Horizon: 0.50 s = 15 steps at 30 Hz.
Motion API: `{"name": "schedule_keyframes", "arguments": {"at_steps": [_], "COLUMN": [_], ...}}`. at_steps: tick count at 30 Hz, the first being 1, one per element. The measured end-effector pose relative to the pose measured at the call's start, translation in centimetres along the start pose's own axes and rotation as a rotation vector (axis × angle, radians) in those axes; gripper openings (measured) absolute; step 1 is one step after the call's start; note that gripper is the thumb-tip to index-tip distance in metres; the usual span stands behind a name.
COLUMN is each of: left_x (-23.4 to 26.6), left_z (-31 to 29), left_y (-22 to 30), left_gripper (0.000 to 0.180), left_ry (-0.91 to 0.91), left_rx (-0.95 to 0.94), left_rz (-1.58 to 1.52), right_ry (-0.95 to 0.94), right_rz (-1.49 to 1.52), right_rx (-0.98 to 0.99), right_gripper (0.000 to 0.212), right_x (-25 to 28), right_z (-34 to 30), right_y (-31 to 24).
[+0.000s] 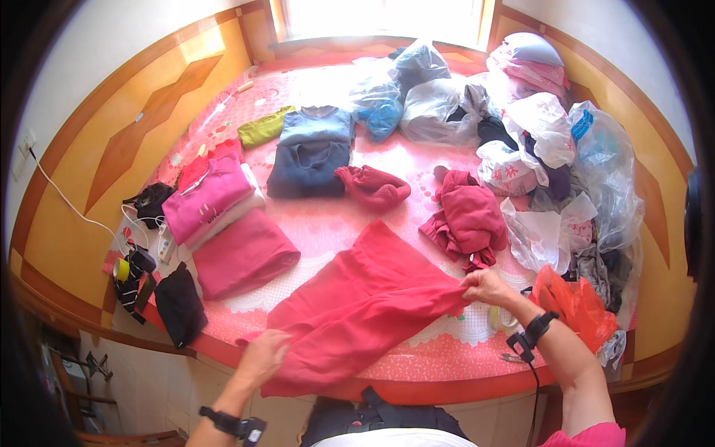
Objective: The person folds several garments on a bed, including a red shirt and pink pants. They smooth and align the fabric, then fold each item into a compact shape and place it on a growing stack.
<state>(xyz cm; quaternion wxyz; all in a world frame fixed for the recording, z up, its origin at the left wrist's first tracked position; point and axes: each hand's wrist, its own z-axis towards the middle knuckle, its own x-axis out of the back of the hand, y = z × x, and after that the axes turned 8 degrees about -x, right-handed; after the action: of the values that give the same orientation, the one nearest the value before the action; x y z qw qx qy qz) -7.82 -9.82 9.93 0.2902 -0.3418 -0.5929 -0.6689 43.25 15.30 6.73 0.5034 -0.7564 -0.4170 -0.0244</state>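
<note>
A red garment (365, 302) lies spread at the bed's near edge, its kind unclear through the folds. My right hand (488, 287) is closed, pinching its right corner and lifting it slightly. At its lower left edge is my left hand (262, 357), fingers over the cloth and slightly blurred; I cannot make out whether they grip it. Beyond the right hand lies a bunched dark red garment (469, 216). A rolled knitted red piece (375, 188) rests farther back. To the left are a folded dark pink garment (246, 253) and a bright pink top (208, 197).
Folded blue tops (309, 167) and a green cloth (266, 128) lie farther back. Stuffed plastic bags (439, 112) crowd the back and right, with an orange-red bag (573, 305) near my right forearm. A black cloth (180, 305) and a power strip (165, 242) lie at the left.
</note>
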Motion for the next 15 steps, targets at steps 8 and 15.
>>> {"name": "schedule_keyframes", "arguments": {"at_steps": [8, 15], "left_x": [-8.2, -11.1], "left_z": [5.2, 5.2], "left_y": [-2.6, -1.8], "left_gripper": [0.047, 0.045], "left_ry": [-0.272, -0.305], "left_rx": [0.445, 0.997], "left_rz": [-0.046, -1.255], "right_ry": [0.105, 0.146], "right_rz": [0.193, 0.127], "right_rx": [-0.154, -0.134], "right_gripper": [0.026, 0.029], "right_x": [-3.6, -5.5], "right_z": [-4.1, -4.8], "right_y": [5.1, 6.8]}}
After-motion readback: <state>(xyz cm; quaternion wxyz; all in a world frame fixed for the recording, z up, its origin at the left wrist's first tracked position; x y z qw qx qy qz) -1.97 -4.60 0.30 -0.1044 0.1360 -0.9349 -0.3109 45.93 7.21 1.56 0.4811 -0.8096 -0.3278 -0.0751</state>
